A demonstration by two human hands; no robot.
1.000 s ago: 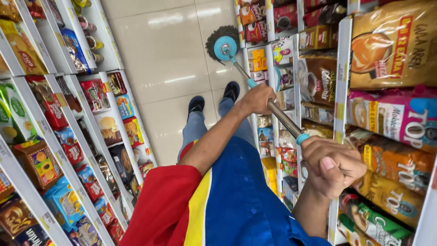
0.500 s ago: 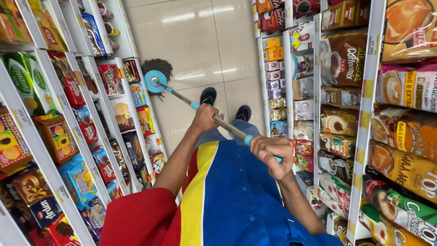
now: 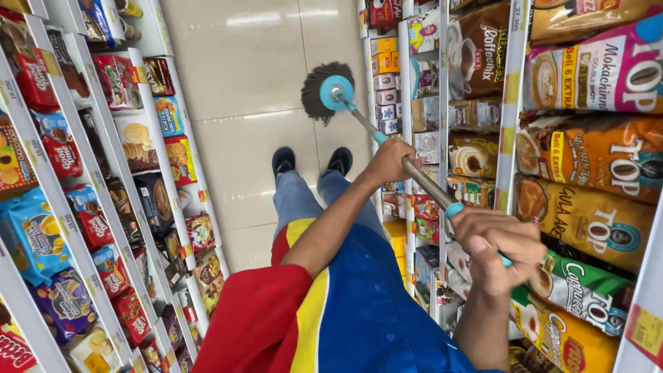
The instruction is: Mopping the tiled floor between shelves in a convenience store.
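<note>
In the aisle betw. two shelf runs: I stand on pale glossy floor tiles, looking down at my own arms.
Mop: dark stringy head w/ teal round disc on top, resting on the floor ahead of my shoes, close to the foot of the right shelves.
Handle: metal pole w/ teal collars, runs diagonally from the mop head up toward my right side.
Left hand: fingers wrapped round the pole partway down, arm stretched fwd across my body.
Right hand: closed in a fist round the teal top end of the handle, thumb on top, just beside the right shelves.
Shoes: two dark ones, side by side on the tiles, just behind the mop head.
Shirt: blue front, yellow stripe, red sleeve.
Left shelves: biscuit + snack packs, red, blue, orange.
Right shelves: big coffee sachet bags, small boxes lower down.
</note>
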